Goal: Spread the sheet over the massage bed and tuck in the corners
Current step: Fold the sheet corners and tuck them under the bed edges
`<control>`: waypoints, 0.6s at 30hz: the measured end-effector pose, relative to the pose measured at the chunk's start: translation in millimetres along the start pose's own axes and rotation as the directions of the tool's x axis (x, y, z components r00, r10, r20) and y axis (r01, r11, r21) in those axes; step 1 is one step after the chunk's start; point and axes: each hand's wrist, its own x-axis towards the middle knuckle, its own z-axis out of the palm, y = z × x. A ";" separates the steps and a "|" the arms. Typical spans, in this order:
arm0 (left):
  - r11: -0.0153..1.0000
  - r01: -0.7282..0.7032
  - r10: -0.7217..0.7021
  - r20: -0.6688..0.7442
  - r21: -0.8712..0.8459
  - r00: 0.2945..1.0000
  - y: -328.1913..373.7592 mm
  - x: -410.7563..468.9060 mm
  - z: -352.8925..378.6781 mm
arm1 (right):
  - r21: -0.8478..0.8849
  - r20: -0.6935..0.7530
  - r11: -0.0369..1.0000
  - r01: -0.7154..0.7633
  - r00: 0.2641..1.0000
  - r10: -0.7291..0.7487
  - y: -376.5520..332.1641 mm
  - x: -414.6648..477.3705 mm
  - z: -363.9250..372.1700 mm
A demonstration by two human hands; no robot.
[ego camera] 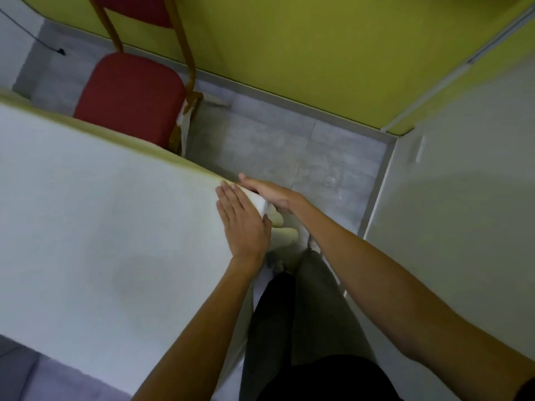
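Observation:
A white sheet [110,215] lies smooth over the massage bed and fills the left half of the view. Its far edge [139,140] looks pale yellow. My left hand [243,221] lies flat on the sheet at the bed's right corner, fingers together and pointing away from me. My right hand [272,195] presses flat against the end of that same corner, just beyond the left hand, fingers extended. A fold of white fabric [260,205] shows between the two hands. Loose fabric [285,234] hangs below the corner.
A red padded chair [127,94] with a wooden frame stands beyond the bed's far edge. Grey tiled floor [278,146] lies past the corner. A yellow-green wall [318,47] runs behind, a pale wall [463,227] on the right. My legs [307,311] stand beside the bed's end.

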 end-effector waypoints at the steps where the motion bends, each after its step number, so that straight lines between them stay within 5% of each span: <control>1: 1.000 0.018 -0.018 0.003 -0.003 1.000 1.1 -0.2 -0.8 | -0.039 0.011 0.999 -0.032 0.999 0.033 0.9 2.7 -2.2; 6: 0.984 0.121 -0.118 0.027 -0.132 0.993 5.2 -2.3 -5.4 | -0.268 0.091 0.936 -0.229 0.961 0.261 -11.4 28.7 -14.6; 12: 0.971 0.172 -0.172 0.013 -0.164 0.985 5.6 -4.9 -8.5 | -0.249 0.108 0.961 -0.119 0.983 0.150 -86.7 40.9 38.5; 18: 0.945 0.249 -0.249 0.031 -0.214 0.968 8.6 -6.0 -2.1 | -0.285 0.154 0.945 -0.159 0.966 0.209 -59.5 26.0 23.4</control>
